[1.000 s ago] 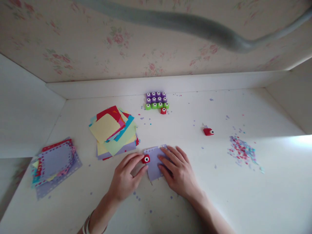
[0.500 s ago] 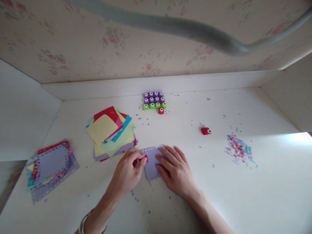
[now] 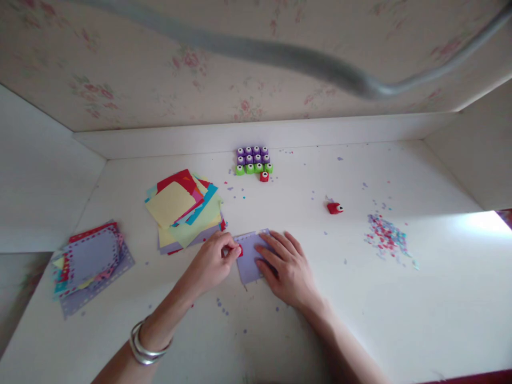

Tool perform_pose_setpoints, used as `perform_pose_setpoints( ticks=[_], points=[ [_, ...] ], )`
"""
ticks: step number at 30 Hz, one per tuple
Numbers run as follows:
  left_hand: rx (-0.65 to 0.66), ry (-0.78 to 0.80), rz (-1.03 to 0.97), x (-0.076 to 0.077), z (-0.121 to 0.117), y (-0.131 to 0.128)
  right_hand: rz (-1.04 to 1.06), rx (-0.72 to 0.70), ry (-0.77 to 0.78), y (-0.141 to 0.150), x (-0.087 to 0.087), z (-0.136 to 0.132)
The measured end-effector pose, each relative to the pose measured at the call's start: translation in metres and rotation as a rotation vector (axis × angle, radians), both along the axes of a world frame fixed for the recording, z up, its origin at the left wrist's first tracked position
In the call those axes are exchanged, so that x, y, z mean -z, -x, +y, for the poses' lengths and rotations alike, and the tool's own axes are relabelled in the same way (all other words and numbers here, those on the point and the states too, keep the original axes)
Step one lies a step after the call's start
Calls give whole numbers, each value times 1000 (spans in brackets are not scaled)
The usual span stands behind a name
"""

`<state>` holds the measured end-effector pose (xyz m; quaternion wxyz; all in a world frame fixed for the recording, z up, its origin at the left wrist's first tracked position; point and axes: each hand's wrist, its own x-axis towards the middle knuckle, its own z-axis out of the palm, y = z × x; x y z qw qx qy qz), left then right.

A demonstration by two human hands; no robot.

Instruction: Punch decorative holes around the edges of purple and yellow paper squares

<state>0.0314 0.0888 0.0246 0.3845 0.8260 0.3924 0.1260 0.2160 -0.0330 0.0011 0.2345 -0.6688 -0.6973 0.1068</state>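
My left hand (image 3: 216, 257) pinches a small red craft punch (image 3: 240, 250) at the left edge of a purple paper square (image 3: 250, 261), while my right hand (image 3: 291, 269) lies with fingers spread on the square's right side. Beyond my left hand I see a loose pile of coloured paper (image 3: 171, 204), with a stack of punched-edge sheets (image 3: 93, 258) to its left. Purple and green punches (image 3: 253, 159) stand in rows near the wall, one red punch (image 3: 264, 176) just in front of them, and another lies near the scattered confetti (image 3: 386, 236) at right.
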Motion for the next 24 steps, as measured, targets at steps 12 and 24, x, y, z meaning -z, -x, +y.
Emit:
perform_pose_setpoints(
  ticks=[12, 24],
  points=[
    [-60, -137, 45, -5, -13, 32, -6, 7, -52, 1, 2, -1],
    [-93, -289, 77, 9, -40, 64, 76, 20, -152, 3, -1, -3]
  ],
)
